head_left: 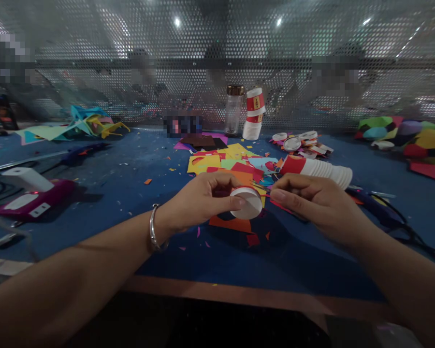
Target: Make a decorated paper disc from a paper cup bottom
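My left hand (210, 195) grips a round white disc with a red edge (247, 204), its thumb across the pale face. Just right of it, my right hand (304, 195) pinches a thin red strip (264, 195) that reaches toward the disc. Beneath both hands lie coloured paper sheets, among them a yellow one (204, 163) and an orange piece with a curved cut (230, 224). A stack of paper cups (317, 169) lies on its side behind my right hand.
On the blue table (159, 261), a glass jar (232, 113) and upright cups (254, 113) stand at the back. White rings (292, 143) lie to their right. A purple power strip (39, 203) and cables are at left; a dark blue tool (377, 205) lies at right.
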Tool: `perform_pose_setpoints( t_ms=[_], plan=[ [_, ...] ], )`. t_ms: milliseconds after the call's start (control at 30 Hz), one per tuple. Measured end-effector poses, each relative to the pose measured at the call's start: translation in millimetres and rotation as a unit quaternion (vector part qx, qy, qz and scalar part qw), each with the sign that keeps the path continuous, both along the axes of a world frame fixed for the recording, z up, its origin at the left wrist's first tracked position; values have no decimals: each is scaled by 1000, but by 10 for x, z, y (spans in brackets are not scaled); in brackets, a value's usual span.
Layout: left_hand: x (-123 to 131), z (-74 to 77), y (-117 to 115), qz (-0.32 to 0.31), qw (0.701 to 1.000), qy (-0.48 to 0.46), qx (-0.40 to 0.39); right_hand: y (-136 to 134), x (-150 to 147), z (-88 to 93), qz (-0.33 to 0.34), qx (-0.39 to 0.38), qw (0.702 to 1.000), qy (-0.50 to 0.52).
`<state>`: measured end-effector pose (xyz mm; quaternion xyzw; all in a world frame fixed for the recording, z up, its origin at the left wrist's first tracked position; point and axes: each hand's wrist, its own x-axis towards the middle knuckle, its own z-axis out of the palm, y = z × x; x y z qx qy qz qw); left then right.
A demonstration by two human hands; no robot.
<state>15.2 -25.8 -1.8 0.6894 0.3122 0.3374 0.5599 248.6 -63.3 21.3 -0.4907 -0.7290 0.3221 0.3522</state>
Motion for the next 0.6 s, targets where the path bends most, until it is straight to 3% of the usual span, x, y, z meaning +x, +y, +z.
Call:
perform_pose_setpoints(
  t_ms=[267,600],
  plan=[
    [-10,10,-15,5,1000,6,16,6,-7,-15,13,9,1000,-8],
    [19,24,-23,4,998,13,-56,0,5,-44,12,15,1000,-19]
  ],
)
